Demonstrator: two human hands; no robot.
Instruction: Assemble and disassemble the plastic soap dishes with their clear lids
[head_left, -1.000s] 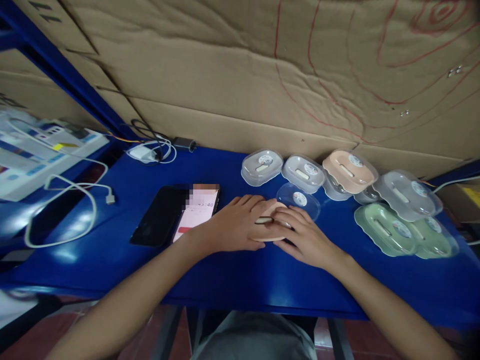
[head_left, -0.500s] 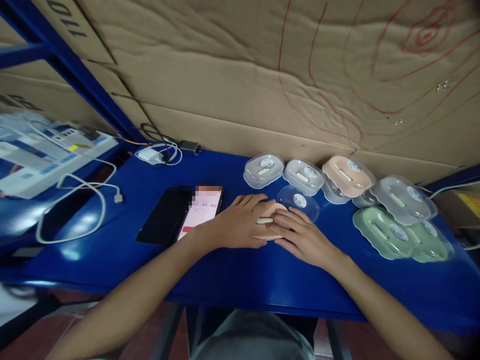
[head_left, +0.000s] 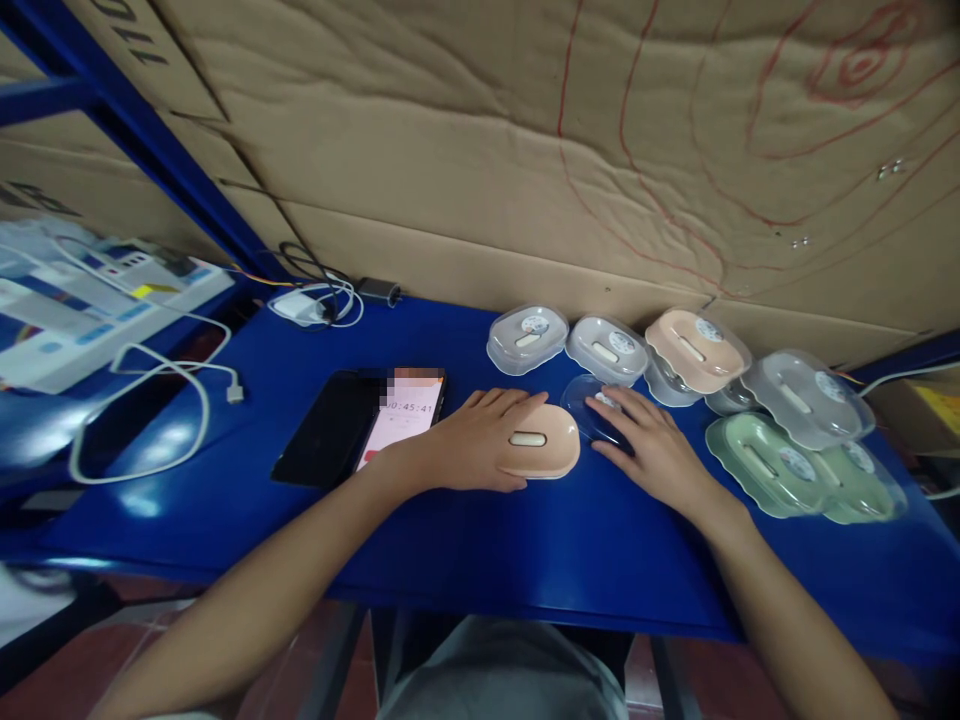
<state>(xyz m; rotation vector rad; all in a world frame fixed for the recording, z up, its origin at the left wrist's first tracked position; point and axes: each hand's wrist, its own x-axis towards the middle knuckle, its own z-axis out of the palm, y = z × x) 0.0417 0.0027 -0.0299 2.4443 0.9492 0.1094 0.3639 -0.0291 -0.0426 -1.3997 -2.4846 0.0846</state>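
A peach oval soap box [head_left: 559, 440] with a white bar in a dark slot lies on the blue table. My left hand [head_left: 480, 442] covers its left end, thumb along the near edge and fingers over the far side. Right of it, a clear plastic lid [head_left: 576, 400] with a round sticker lies on the table, partly covered. Over that lid is my right hand [head_left: 652, 440], fingers spread and fingertips at the lid; whether they press on it I cannot tell.
Behind stand lidded boxes: a grey one [head_left: 527, 340], another grey one [head_left: 606, 352], and a peach one [head_left: 696, 350] stacked on grey. Green boxes [head_left: 765, 465] sit at right. A lit phone [head_left: 401, 410], a black slab [head_left: 322, 430], and cables [head_left: 206, 420] are left.
My right hand has left the peach soap box and moved right to the clear lid. My left hand stays on the box, whose right end is now uncovered.
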